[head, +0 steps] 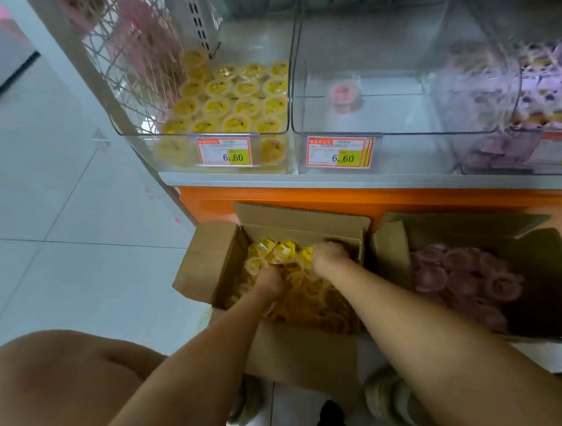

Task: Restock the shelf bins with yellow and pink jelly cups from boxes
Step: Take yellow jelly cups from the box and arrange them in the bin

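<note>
At the lower left of the frame a bare knee (69, 374) is bent, and a shoe (387, 400) shows at the bottom centre on the tiled floor (62, 201). Both forearms reach forward into an open cardboard box (205, 264) at the centre, which is full of yellow jelly cups (281, 252). The left hand (269, 282) is sunk among the cups with its fingers hidden, so I cannot tell whether it is grasping any. The right hand (331, 257) lies just beyond it, knuckles up and fingers bent down into the pile; blur hides whether it holds a cup. Just to the right, touching the first box, a second open box (391, 251) holds pink jelly cups (465, 278).

Beyond the boxes runs the orange shelf base (339, 199). Above it, the left clear bin (147, 134) is partly filled with more yellow cups (236, 103). The middle bin (375, 120) holds a single pink cup (344, 97). Each carries a price tag (225, 151) reading 6.60. The right bin (471, 157) holds purple packets (540, 83).
</note>
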`<act>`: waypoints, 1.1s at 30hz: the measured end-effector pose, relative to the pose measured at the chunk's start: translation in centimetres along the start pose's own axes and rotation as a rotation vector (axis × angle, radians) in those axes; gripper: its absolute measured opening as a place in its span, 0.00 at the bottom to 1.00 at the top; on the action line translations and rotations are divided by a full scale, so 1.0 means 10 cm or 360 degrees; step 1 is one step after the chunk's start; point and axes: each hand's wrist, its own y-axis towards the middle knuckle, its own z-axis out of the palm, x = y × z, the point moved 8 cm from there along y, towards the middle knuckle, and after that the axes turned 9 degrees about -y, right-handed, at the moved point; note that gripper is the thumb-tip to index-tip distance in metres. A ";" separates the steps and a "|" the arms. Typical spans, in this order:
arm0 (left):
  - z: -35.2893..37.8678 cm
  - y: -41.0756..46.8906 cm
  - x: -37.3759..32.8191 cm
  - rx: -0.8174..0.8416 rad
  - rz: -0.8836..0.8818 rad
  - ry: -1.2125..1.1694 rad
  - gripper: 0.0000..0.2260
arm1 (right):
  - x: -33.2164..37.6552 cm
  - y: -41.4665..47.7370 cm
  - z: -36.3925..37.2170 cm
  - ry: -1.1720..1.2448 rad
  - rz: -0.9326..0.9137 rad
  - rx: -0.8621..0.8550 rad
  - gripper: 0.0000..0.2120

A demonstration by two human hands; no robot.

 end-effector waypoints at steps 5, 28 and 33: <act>0.09 0.15 0.01 -0.0066 -0.0224 -0.0055 0.13 | 0.06 0.09 0.04 -0.0126 0.0043 -0.0041 0.19; -1.62 -1.02 -0.49 0.0127 0.0209 -0.0596 0.09 | -0.71 -1.43 -1.15 0.2130 -0.0708 -0.0361 0.08; -2.33 -1.59 -0.88 -0.0089 0.0572 -0.1081 0.05 | -0.63 -1.83 -1.87 0.2230 -0.0956 -0.0678 0.07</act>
